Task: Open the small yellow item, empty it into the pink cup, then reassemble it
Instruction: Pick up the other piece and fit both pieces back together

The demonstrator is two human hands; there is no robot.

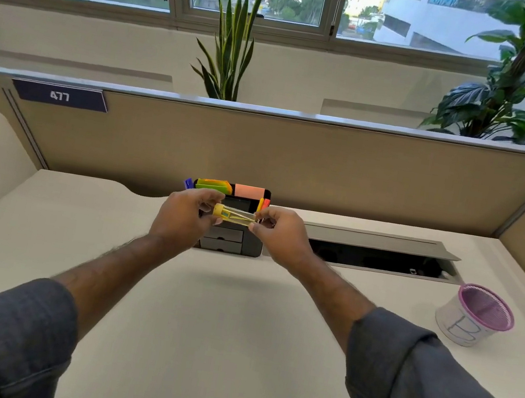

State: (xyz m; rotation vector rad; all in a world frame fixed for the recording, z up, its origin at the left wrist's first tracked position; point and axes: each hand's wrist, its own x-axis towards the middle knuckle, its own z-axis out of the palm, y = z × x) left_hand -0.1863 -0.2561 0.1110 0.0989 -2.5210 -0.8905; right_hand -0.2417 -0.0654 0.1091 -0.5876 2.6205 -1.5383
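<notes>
A small clear tube with a yellow cap (233, 215) is held level above the desk, between both hands. My left hand (183, 218) pinches the yellow-capped end. The other end sits between the fingertips of my right hand (277, 234). Thin yellowish contents show inside the tube. The pink mesh cup (477, 316), with a white paper label wrapped round it, stands on the desk far to the right, well apart from both hands.
A black desk organiser (233, 241) with coloured sticky notes and pens stands right behind the hands. An open cable tray (380, 256) lies in the desk to its right. A tan partition (295, 162) closes off the back of the white desk (217, 313).
</notes>
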